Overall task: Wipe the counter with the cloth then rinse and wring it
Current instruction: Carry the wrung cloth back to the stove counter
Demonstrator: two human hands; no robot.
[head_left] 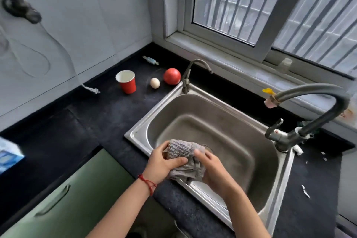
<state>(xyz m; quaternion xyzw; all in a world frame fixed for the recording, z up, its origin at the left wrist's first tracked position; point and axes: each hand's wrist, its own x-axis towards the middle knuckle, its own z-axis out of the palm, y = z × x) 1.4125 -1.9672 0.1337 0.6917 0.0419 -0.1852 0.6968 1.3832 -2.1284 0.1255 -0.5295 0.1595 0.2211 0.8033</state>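
Observation:
A grey waffle-textured cloth [180,150] is bunched between both hands over the near left corner of the steel sink [195,92]. My left hand [164,164] grips its left side with the thumb on top. My right hand [214,170] wraps its right side. The lower folds of the cloth hang down onto the sink's front rim. The dark counter [108,118] runs to the left of the sink. A large grey hose faucet [316,106] arches over the sink from the right; no water is visibly running.
On the counter behind the sink stand a red paper cup [126,81], an egg [155,83], a tomato [172,76] and a wrapped candy [150,60]. A smaller faucet [191,71] rises at the sink's back left corner. A plug [90,89] lies left; a blue box [8,157] sits at far left.

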